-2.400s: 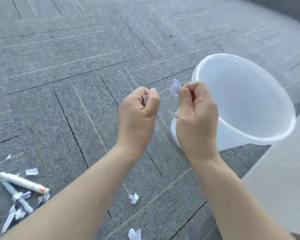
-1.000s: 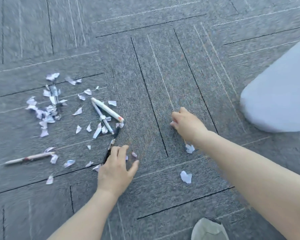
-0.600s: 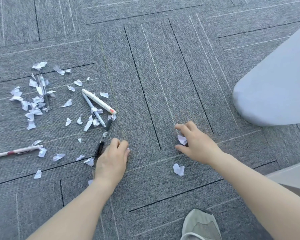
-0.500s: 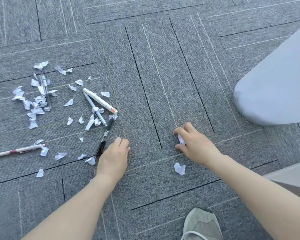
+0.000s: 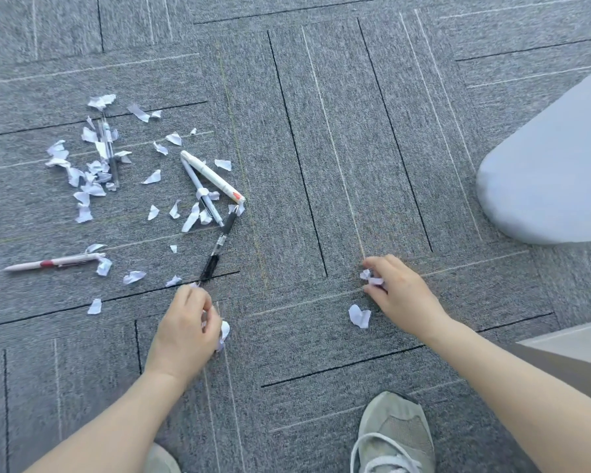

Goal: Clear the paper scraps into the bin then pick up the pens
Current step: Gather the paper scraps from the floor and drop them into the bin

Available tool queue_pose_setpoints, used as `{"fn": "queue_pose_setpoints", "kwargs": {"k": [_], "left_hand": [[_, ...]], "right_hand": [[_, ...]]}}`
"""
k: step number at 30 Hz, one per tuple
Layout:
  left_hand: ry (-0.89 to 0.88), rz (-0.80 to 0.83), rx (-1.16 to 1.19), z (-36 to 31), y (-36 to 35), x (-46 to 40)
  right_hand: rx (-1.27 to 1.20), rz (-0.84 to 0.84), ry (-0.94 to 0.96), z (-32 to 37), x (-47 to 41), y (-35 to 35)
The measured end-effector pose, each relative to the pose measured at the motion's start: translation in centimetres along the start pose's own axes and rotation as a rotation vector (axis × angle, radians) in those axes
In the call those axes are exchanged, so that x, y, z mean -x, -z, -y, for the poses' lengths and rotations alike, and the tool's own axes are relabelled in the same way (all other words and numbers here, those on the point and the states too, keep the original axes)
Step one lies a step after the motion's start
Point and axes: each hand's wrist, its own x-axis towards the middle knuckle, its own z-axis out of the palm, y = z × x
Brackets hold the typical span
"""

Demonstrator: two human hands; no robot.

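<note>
Several white paper scraps (image 5: 89, 172) litter the grey carpet at the left, mixed with pens: a white marker (image 5: 212, 176), a grey pen (image 5: 201, 192), a black pen (image 5: 217, 249), a clear pen (image 5: 109, 151) and a white and red pen (image 5: 53, 262). My left hand (image 5: 185, 331) is closed on paper scraps just below the black pen's end. My right hand (image 5: 401, 295) pinches a paper scrap (image 5: 369, 277) on the carpet. Another scrap (image 5: 359, 315) lies just left of that wrist. The white bin (image 5: 553, 179) stands at the right edge, only partly in view.
My two grey shoes (image 5: 394, 435) show at the bottom edge. A pale flat surface (image 5: 574, 343) juts in at the lower right. The floor is grey carpet tiles with dark and light lines.
From holding scraps up beside the bin, both hands dropped to the carpet. The left hand drew back from the black pen with scraps; the right hand closed on a scrap.
</note>
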Motion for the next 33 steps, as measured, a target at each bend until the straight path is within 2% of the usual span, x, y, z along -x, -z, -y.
{"fn": "queue_pose_setpoints", "kwargs": {"k": [6,10,15,18,22,26,28,29,31,33], "left_hand": [[0.069,0.140,-0.044,1.2,-0.2,2.0],[-0.063,0.232,-0.230,2.0,-0.7,2.2],[-0.226,0.155,-0.334,2.6,-1.3,1.5],[-0.284,0.146,-0.348,3.1,-1.4,1.1],[-0.234,0.139,-0.264,3.3,-1.3,1.0],[-0.083,0.027,-0.111,2.2,-0.9,1.0],[0.111,-0.083,0.032,1.8,-0.5,0.6],[0.205,-0.144,0.098,1.7,-0.2,0.2],[0.287,-0.220,0.142,1.8,0.5,-0.6],[0.282,-0.212,0.108,2.1,1.0,-1.3]], "right_hand": [[0.118,0.035,0.053,1.1,-0.8,-0.3],[0.055,0.146,0.088,1.7,0.7,-0.4],[0.097,0.165,0.176,1.2,2.8,-1.1],[0.278,0.166,0.241,0.9,3.2,-2.4],[0.428,0.009,0.421,0.7,2.6,-3.3],[0.477,0.002,0.470,0.5,1.5,-3.4],[0.443,0.000,0.430,0.5,1.4,-3.4],[0.378,-0.013,0.348,0.9,1.4,-3.3],[0.122,-0.024,0.114,2.9,0.8,-2.8],[-0.239,0.018,-0.115,5.6,-0.9,-2.5]]}}
